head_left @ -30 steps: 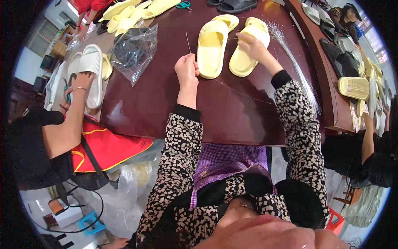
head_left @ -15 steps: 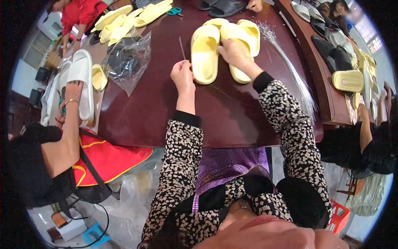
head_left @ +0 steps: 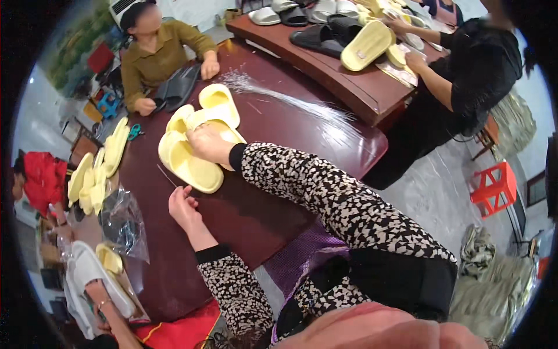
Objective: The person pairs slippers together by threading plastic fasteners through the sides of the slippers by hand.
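A cluster of yellow slippers [head_left: 200,174] lies on the dark red table, with toe straps overlapping at the far end. My right hand [head_left: 210,145] reaches over them, its fingers closed on the edge of a slipper; the fingertips are partly hidden. Nearer me, just beside the closest slipper, my left hand [head_left: 186,209] is raised with bent fingers. From its fingertips a thin strip [head_left: 165,174] points away from me, apparently pinched there. A spread bundle of thin clear strands [head_left: 290,102] lies to the right of the slippers.
A clear plastic bag [head_left: 125,224], teal-handled scissors [head_left: 135,132] and more yellow slippers [head_left: 116,145] are at the left. Across the table a person handles dark slippers [head_left: 177,87]. A second table [head_left: 325,64] holds many slippers; a person in black stands there. A red stool [head_left: 494,189] stands right.
My view has swung to the right, so the slippers and both hands appear farther left and turned. My hands keep about the same places by the slippers.
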`<state>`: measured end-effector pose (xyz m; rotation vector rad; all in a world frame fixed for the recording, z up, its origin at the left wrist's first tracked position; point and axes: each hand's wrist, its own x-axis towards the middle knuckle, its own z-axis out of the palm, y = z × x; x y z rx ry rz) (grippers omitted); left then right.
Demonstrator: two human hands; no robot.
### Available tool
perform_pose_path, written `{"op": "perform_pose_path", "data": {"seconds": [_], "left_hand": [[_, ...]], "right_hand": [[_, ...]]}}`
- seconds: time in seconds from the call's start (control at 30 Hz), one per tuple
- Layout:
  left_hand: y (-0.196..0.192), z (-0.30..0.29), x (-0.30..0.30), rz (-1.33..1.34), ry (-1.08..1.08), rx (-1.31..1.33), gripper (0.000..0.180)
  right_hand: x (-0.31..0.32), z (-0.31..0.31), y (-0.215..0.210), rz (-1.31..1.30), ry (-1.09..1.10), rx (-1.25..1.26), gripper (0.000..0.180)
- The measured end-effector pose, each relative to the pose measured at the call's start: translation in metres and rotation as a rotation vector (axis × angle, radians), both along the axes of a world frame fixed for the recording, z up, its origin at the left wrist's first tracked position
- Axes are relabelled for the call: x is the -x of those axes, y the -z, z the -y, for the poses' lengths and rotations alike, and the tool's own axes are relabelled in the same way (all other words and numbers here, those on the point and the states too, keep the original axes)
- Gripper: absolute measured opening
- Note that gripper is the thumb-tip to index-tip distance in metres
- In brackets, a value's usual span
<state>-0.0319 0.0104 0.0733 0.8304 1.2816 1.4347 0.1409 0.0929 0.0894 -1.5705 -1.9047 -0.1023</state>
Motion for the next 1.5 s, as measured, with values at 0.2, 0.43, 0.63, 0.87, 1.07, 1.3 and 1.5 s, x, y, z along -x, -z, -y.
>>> {"op": "perform_pose_path", "data": {"seconds": [0.2, 0.43, 0.63, 0.87, 1.07, 1.3, 1.5], "left_hand": [[0.000, -0.006, 0.001, -0.101, -0.017, -0.018, 0.014], [0.000, 0.002, -0.010, -0.129, 0.010, -0.037, 0.013], [-0.005, 0.002, -0.010, -0.049, 0.008, -0.008, 0.018], [0.003, -0.002, -0.001, 0.069, -0.043, -0.013, 0.014], [0.011, 0.000, 0.009, 0.145, -0.030, 0.011, 0.019], [0.002, 0.006, -0.002, 0.154, -0.042, 0.019, 0.014], [0.005, 0.006, 0.000, 0.150, -0.059, 0.026, 0.013]], "right_hand": [[0.010, 0.015, -0.010, 0.017, 0.058, 0.048, 0.020], [0.011, 0.012, -0.003, 0.036, -0.002, 0.039, 0.027], [0.006, -0.007, 0.000, 0.001, 0.020, 0.010, 0.017], [-0.036, 0.000, -0.019, 0.181, -0.012, -0.229, 0.011], [-0.154, 0.029, -0.032, 0.318, -0.087, -0.270, 0.008], [-0.309, 0.065, -0.063, 0.394, 0.271, -0.140, 0.011], [-0.389, 0.109, -0.079, 0.532, 0.537, -0.134, 0.018]]}}
